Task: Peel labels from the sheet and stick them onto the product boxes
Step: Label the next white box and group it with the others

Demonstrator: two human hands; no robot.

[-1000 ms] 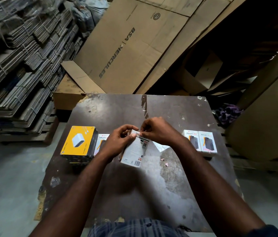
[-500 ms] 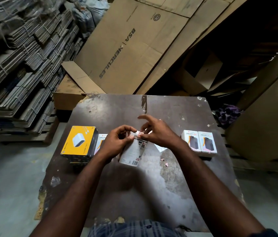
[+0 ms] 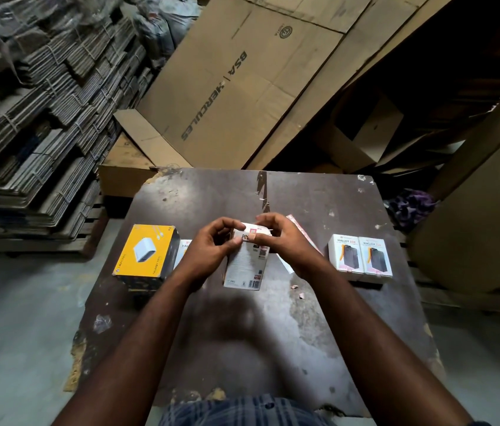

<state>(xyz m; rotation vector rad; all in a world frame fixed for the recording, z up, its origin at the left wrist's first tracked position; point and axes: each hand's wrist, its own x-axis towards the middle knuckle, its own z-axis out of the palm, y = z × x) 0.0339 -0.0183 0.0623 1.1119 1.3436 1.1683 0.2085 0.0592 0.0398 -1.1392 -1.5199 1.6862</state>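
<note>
Left hand [image 3: 211,249]: forearm reaching in from the near edge, fingers curled round the left side of the white product box [image 3: 244,267].
Right hand [image 3: 284,241]: fingers hooked over the box's far end, thumb pressing on a small pink-edged label [image 3: 253,234].
White product box: held between both hands, tilted, above mid-table, barcode end nearest.
Label sheet [image 3: 301,230]: on the table, partly hidden under the right hand.
Table [image 3: 319,318]: dark, scuffed. Yellow box [image 3: 145,256] at left; two white boxes [image 3: 360,256] side by side at right.
Room: bundled flat cartons [image 3: 33,118] far left; large cardboard sheets [image 3: 242,87] leaning behind.
</note>
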